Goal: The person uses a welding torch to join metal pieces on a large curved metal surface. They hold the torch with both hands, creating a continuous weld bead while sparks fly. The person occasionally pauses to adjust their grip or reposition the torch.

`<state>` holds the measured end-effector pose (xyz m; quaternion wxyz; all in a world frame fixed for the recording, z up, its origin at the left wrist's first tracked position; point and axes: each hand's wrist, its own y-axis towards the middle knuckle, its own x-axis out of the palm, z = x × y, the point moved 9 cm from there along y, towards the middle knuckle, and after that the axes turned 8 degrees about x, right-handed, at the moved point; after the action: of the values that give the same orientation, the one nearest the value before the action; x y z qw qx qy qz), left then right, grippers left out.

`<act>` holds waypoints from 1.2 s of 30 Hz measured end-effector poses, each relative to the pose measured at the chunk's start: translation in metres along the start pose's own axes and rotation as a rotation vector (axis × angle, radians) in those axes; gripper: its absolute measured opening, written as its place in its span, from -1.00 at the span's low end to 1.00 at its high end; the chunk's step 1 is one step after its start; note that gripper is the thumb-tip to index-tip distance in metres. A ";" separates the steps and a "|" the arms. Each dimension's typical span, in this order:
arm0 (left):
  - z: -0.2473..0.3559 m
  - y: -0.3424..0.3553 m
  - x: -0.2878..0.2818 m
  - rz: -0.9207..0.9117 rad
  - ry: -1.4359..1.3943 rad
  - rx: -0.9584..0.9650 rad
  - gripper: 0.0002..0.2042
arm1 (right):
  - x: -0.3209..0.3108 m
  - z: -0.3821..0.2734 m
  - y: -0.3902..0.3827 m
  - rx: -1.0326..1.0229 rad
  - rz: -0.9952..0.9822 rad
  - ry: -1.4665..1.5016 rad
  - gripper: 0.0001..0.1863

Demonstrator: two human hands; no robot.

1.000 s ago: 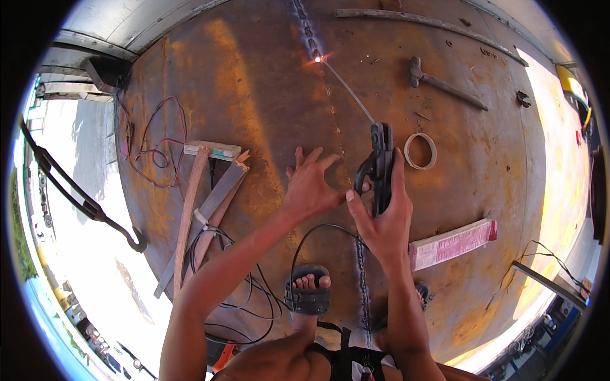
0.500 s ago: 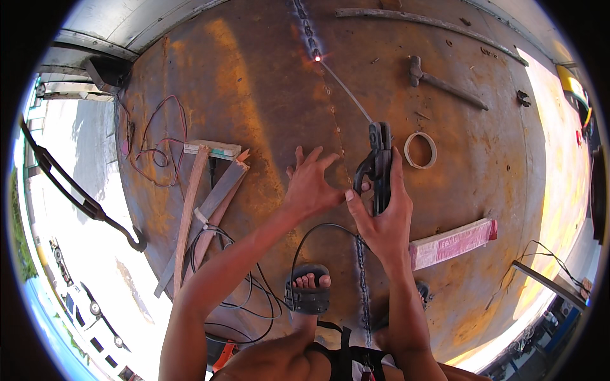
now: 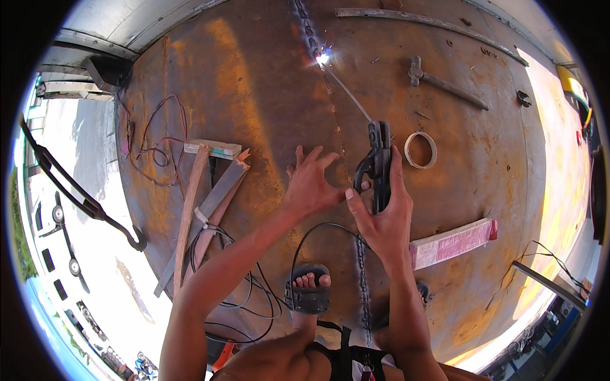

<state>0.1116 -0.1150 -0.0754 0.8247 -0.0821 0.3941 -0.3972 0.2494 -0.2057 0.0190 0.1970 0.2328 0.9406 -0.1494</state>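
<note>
the right hand (image 3: 384, 219) is wrapped closed around the black grip of an electrode holder (image 3: 376, 165), a dark clamp-shaped tool standing nearly upright in the fist, thumb pressed up along its left side. a thin straight welding rod (image 3: 348, 90) runs from the holder's jaws up and to the left, ending in a small white-blue spark (image 3: 323, 58) on a bumpy weld seam (image 3: 309, 35) that crosses the plate. the left hand (image 3: 312, 184) holds nothing; it lies flat with fingers spread on the rusty steel plate (image 3: 254, 95), just beside the right hand and touching its thumb side.

the plate is broad, orange-brown and mottled with rust, its surface dull and rough. a black cable (image 3: 305, 238) loops from under the hands toward a sandalled foot (image 3: 308, 289) planted on the plate. right of the holder lies a pale ring of tape (image 3: 420, 149), and below it a long pinkish-white box (image 3: 452, 242), lying slanted. a chipping hammer (image 3: 445, 81) with a dark metal head rests near the upper edge, well apart from the hands. to the left, several weathered wooden strips (image 3: 203, 203) lie crossed, with thin red wires (image 3: 155, 143) tangled beside them.
</note>
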 end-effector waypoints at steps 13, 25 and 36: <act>-0.006 0.003 0.004 0.086 -0.031 0.069 0.17 | 0.000 -0.001 -0.001 -0.048 0.014 -0.019 0.00; -0.006 0.004 0.002 0.087 -0.028 0.080 0.09 | 0.001 0.000 0.000 0.027 -0.006 0.012 0.08; -0.005 0.002 0.002 0.085 -0.035 0.069 0.10 | 0.000 -0.001 -0.001 -0.037 0.011 -0.032 0.01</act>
<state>0.1097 -0.1139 -0.0807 0.8499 -0.0439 0.3690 -0.3737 0.2482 -0.2058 0.0204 0.2172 0.2320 0.9385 -0.1347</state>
